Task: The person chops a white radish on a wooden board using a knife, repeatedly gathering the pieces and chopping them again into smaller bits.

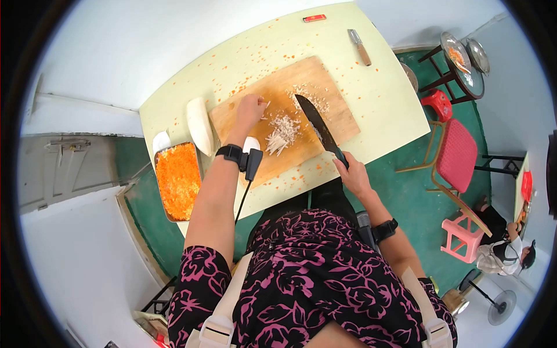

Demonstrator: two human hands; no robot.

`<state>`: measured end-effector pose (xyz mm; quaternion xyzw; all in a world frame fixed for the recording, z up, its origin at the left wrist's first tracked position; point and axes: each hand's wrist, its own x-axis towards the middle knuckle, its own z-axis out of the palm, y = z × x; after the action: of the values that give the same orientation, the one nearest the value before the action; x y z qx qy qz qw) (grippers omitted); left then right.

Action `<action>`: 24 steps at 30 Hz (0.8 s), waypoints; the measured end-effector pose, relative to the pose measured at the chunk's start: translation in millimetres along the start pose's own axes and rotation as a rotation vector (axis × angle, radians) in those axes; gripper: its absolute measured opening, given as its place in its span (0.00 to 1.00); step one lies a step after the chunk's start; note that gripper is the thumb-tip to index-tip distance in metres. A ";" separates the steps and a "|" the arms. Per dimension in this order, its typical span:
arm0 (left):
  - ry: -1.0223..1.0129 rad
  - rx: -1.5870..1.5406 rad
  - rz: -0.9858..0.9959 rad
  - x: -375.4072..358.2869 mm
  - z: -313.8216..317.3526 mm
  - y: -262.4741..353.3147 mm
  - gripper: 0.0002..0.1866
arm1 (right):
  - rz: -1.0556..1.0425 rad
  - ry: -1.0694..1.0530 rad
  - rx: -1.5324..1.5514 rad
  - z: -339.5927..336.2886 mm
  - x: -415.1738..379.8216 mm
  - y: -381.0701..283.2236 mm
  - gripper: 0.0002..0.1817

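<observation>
My right hand (351, 173) is wrapped round the handle of a large dark knife (318, 124), whose blade lies over the right part of the wooden cutting board (339, 116). Left of the blade is a pile of white shreds (283, 132), with finely chopped white bits (316, 95) above it. My left hand (250, 110) is over the board's left part, its fingers bent together near a few pale strips; what they hold is too small to name. A cut white piece (251, 144) sits beside my left wrist.
A long white radish (199, 126) and a tray of shredded orange food (177, 181) are at the table's left. A peeler (360, 47) and a red object (314, 18) lie farther back. Chairs, stools and another person (502, 255) are at the right.
</observation>
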<state>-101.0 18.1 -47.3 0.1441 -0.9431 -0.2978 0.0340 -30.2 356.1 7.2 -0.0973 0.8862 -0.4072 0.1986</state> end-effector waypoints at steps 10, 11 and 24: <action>-0.197 -0.002 0.007 8.7 -12.7 17.9 0.05 | 0.061 0.039 -0.001 -7.2 -4.0 16.0 0.18; -0.242 -0.042 -0.013 3.6 -17.3 14.7 0.05 | 0.055 0.035 0.006 -7.3 -3.1 14.9 0.18; -0.150 -0.140 0.078 -42.8 -22.8 -7.8 0.07 | -0.052 0.012 -0.024 -2.9 3.5 1.5 0.15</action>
<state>-54.7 11.9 -32.1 0.0820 -0.9247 -0.3714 -0.0152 -34.6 357.9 6.9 -0.1201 0.8895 -0.4020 0.1812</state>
